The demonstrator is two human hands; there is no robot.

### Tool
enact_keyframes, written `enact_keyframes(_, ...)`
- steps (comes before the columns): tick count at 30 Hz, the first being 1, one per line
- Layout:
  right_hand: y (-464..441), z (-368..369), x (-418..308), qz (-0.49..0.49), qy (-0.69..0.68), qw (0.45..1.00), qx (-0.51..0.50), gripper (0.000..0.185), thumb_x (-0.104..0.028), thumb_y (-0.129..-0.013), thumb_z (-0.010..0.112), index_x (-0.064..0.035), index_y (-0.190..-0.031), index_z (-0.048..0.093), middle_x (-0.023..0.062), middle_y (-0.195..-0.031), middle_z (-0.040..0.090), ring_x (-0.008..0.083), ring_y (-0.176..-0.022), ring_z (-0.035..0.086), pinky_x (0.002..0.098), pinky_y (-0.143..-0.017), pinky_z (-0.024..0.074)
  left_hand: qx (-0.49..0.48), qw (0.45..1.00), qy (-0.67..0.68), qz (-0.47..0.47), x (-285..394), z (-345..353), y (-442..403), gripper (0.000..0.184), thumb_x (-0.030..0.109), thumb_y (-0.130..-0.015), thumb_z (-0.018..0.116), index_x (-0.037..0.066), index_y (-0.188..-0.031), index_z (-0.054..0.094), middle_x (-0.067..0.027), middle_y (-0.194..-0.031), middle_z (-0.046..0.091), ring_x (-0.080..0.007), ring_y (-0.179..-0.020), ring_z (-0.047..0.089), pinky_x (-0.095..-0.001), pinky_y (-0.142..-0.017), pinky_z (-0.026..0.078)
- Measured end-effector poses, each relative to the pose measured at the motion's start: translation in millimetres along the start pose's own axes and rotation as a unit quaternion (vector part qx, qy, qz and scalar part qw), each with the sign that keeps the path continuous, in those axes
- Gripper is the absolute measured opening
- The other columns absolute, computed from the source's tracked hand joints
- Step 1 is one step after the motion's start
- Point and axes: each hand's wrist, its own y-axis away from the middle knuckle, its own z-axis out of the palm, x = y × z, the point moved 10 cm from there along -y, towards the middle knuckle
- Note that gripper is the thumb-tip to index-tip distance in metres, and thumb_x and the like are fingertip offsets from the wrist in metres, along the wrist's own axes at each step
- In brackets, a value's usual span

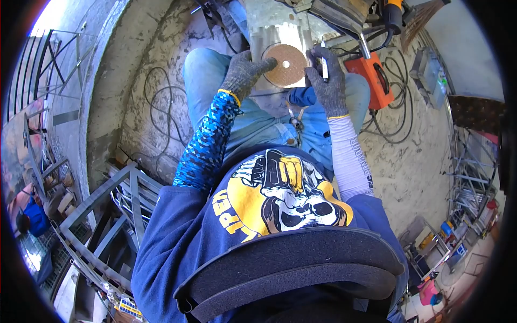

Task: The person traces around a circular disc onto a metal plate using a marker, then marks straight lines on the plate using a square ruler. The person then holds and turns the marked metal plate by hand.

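A round brown abrasive disc (277,74) with a white centre hole lies flat on a shiny sheet-metal piece (274,32) over my lap. My left hand (245,74), in a dark grey knit glove, presses its thumb onto the disc's left side; its other fingers are curled, partly hidden. My right hand (328,78), gloved alike, holds a white marker (325,69) with a black end, upright between the fingers. Its thumb side is at the disc's right edge.
An orange-red machine (371,81) with a black handle and coiled cable stands right of my knee. A power tool (393,16) and a straw broom (423,24) are beyond it. Welded metal frames (129,188) stand at left, and a cable (167,102) lies on the concrete floor.
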Motion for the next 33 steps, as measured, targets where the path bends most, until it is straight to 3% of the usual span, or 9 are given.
enact_keyframes(11,-1,-1,-3,-0.028,0.018,0.999,0.002,0.048,-0.001,-0.078,0.075,-0.0080,-0.123,0.058,0.0120,-0.123,0.063,0.0270,-0.115,0.064,0.0373,-0.095,0.0530,-0.020,0.999,0.035,-0.001,4,2,2,0.047,0.027,-0.081,0.084,-0.005,-0.111,0.068,-0.0106,-0.094,0.071,-0.0151,-0.076,0.066,-0.0300,-0.065,0.055)
enact_keyframes(20,-1,-1,1,-0.028,0.023,0.999,0.006,0.049,-0.001,-0.077,0.075,-0.0083,-0.123,0.058,0.0120,-0.123,0.063,0.0270,-0.114,0.065,0.0369,-0.093,0.0536,-0.001,1.000,-0.001,-0.004,20,-1,12,0.044,0.030,-0.082,0.083,-0.004,-0.106,0.069,-0.0077,-0.086,0.070,-0.0130,-0.069,0.061,-0.0296,-0.059,0.050)
enact_keyframes(23,-1,-1,-2,-0.018,0.020,1.000,0.005,0.049,-0.001,-0.077,0.075,-0.0082,-0.123,0.058,0.0123,-0.123,0.064,0.0271,-0.114,0.065,0.0372,-0.093,0.0535,-0.018,0.998,0.058,0.007,13,5,8,0.044,0.032,-0.082,0.083,-0.004,-0.105,0.069,-0.0078,-0.086,0.070,-0.0132,-0.069,0.061,-0.0300,-0.059,0.051)
enact_keyframes(33,0,-1,3,-0.020,0.024,0.999,0.008,0.050,-0.003,-0.077,0.077,-0.0078,-0.123,0.058,0.0128,-0.123,0.063,0.0297,-0.115,0.064,0.0393,-0.095,0.0518,-0.022,0.998,0.057,0.004,12,5,8,0.046,0.031,-0.082,0.083,-0.004,-0.109,0.069,-0.0101,-0.091,0.072,-0.0143,-0.074,0.065,-0.0305,-0.063,0.053)
